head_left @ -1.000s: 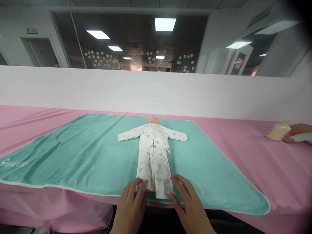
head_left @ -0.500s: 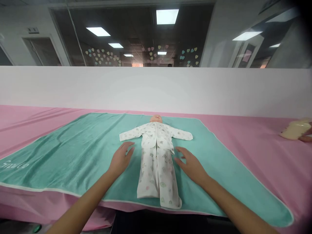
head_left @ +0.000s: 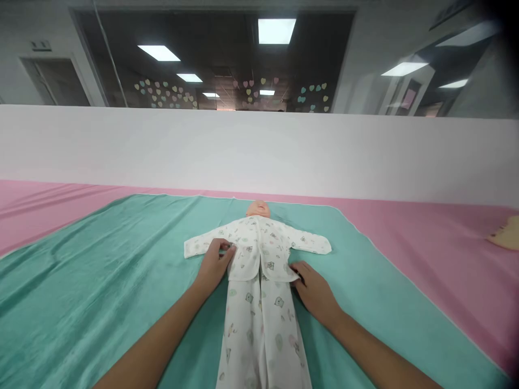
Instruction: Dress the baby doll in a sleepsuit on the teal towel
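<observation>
A baby doll (head_left: 258, 209) lies on its back on a teal blanket (head_left: 141, 243), its head at the far side. It wears a white printed jacket (head_left: 259, 243) with the sleeves spread outward, and matching white trousers (head_left: 259, 335) that run off the bottom of the view. My left hand (head_left: 217, 262) pinches the jacket's left side edge below the sleeve. At the jacket's lower right corner, my right hand (head_left: 314, 289) has its fingers closed on the hem. The doll's own hands and feet do not show.
Pink cloth (head_left: 425, 243) covers the table under the blanket. Behind it stands a low white wall (head_left: 243, 151) with windows above. A pale yellow object (head_left: 505, 233) sits at the far right edge, partly cut off.
Both hands have moved in from beside the doll and closed on the jacket's sides. The camera view has come nearer, and the person's hand by the yellow object has left the view.
</observation>
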`<act>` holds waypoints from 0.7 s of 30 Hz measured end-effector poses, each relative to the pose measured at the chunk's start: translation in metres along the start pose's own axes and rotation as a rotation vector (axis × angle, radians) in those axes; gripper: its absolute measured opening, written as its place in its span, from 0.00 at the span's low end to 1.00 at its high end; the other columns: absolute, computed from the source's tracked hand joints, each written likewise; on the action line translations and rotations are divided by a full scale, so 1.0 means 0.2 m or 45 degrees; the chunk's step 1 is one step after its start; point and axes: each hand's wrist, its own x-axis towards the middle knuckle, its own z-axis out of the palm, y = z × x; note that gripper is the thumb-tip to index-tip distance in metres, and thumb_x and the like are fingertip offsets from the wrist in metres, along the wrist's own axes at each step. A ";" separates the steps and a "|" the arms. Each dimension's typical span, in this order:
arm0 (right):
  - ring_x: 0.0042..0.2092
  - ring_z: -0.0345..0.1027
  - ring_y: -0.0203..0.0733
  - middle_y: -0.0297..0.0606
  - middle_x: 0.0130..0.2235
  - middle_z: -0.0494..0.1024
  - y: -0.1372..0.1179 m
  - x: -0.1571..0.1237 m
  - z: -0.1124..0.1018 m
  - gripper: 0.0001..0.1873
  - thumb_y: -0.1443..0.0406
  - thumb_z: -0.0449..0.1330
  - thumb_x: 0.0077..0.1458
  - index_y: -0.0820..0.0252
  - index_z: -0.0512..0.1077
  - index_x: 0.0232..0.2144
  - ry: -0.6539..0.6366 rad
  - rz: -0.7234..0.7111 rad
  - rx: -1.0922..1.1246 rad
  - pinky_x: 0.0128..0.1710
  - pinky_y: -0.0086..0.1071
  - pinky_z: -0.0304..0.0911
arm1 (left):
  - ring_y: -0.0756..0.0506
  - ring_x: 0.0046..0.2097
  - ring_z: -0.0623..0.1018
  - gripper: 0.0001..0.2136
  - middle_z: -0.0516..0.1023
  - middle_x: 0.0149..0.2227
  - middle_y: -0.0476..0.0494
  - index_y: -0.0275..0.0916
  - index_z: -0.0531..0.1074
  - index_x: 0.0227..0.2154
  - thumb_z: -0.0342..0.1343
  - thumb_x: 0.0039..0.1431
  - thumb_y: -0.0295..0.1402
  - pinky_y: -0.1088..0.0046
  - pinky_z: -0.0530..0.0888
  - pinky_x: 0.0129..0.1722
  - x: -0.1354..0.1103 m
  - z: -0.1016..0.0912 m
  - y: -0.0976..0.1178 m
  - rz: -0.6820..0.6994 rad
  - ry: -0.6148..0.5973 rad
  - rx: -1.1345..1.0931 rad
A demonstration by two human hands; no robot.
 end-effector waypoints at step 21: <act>0.29 0.62 0.37 0.30 0.29 0.71 0.00 -0.04 -0.02 0.03 0.65 0.49 0.53 0.55 0.62 0.32 -0.208 0.193 -0.124 0.27 0.29 0.51 | 0.52 0.24 0.62 0.16 0.59 0.21 0.53 0.39 0.56 0.20 0.48 0.54 0.45 0.75 0.60 0.26 -0.04 -0.11 0.09 -0.342 -0.431 -0.368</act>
